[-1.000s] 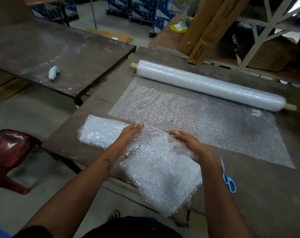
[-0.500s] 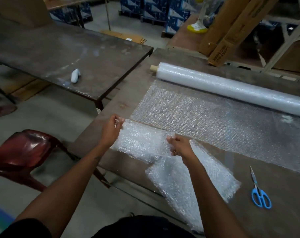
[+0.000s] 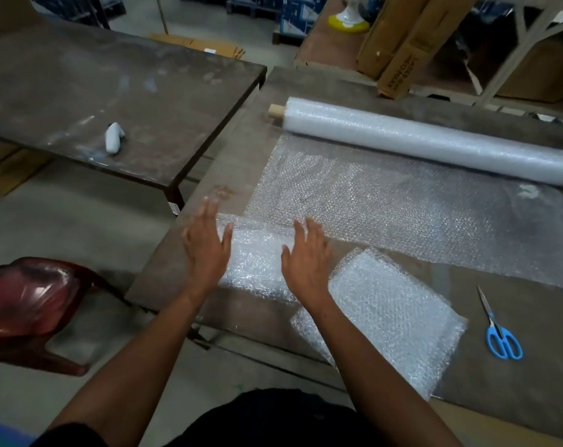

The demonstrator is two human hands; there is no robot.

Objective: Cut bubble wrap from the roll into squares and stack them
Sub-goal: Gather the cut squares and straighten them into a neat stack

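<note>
A: Where is the stack (image 3: 257, 262)?
B: Between both hands, near the table's left corner. Left hand (image 3: 206, 250) and right hand (image 3: 307, 259) are flat, fingers spread, holding nothing.
A: And the next square (image 3: 383, 317)?
B: Just right of the right hand, which is nearer; it overhangs the edge.

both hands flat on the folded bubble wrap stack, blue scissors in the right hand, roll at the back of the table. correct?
Not quite. In the head view the blue scissors lie on the table, right of the loose bubble wrap piece, in neither hand. The rest holds: left hand and right hand open on the folded bubble wrap stack, roll at the back.
</note>
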